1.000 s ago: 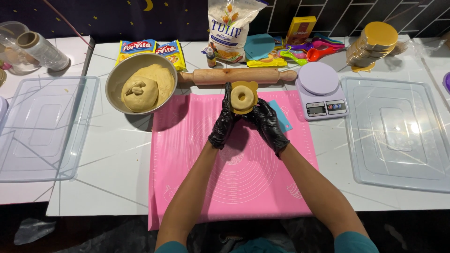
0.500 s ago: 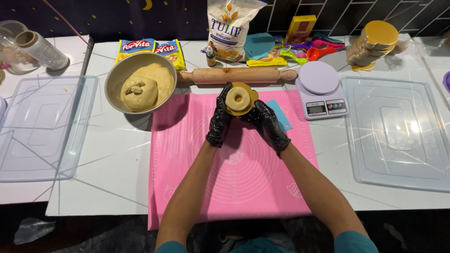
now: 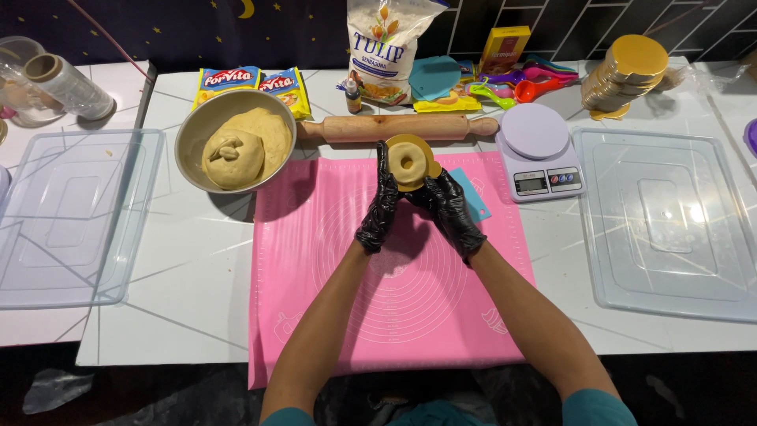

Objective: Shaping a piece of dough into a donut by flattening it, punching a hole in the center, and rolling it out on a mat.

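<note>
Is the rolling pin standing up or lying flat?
Lying flat: the wooden rolling pin rests lengthwise on the table, behind the pink mat.

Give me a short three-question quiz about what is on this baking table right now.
1. True or false: both hands wear black gloves.
2. What sits on the gold disc held above the pink mat? A) a ring of dough B) a spoon C) an egg
3. Which tool lies between the metal bowl and the kitchen scale?

Key:
1. True: the left hand and the right hand are gloved.
2. A: a ring of dough on the gold disc, above the pink mat.
3. The wooden rolling pin, between the metal bowl and the kitchen scale.
</note>
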